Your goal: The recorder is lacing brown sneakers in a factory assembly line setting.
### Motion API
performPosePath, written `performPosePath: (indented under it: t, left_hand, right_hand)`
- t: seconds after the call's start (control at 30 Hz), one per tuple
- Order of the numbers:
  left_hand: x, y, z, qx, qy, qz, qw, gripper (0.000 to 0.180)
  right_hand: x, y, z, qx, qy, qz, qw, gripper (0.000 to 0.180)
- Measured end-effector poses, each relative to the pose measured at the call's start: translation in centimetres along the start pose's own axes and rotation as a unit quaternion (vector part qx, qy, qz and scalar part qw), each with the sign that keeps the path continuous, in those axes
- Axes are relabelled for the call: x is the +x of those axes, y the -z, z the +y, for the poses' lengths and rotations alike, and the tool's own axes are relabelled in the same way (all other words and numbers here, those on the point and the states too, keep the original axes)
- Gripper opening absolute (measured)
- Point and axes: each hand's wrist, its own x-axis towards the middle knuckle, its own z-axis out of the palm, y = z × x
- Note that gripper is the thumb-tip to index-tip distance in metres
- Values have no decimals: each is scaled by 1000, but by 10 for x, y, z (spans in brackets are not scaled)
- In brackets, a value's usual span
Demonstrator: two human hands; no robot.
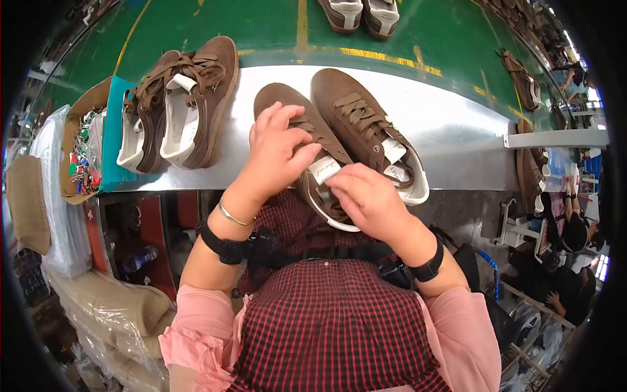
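Two brown lace-up shoes with white soles lie side by side in front of me, their heels toward me. My left hand point(277, 153) rests over the laces of the left shoe point(277, 98), its fingers apart and its thumb near the tongue. My right hand point(373, 198) is closed in a pinch at the edge of that shoe's tongue point(324, 169), which carries a white label. Partly behind my right hand, the right shoe point(343, 91) shows its tied laces and a white label on its tongue.
At the left of the metal ledge point(457, 147), another brown pair point(219, 85) stands beside a box point(70, 134) of small colourful pieces. More shoes point(362, 14) sit on the green surface point(261, 29) beyond. A grey metal bar point(555, 139) juts in at the right.
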Motion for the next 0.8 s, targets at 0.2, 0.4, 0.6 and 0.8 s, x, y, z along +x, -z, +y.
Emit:
performPosePath:
  t: [0.2,0.4,0.6,0.8]
  left_hand:
    - [-8,4,6,-75,44,47,995,17]
    - [-39,10,54,44,-48,35,997,28]
    - [-36,-12,32,145,-69,11,987,42]
    - [-44,8,-21,110,-97,55,988,28]
  right_hand:
    - [6,-7,9,92,-38,85,991,13]
    - [-2,-12,17,194,-83,177,961,17]
    - [0,-46,19,156,-29,250,955,16]
    - [12,-39,10,106,52,201,972,35]
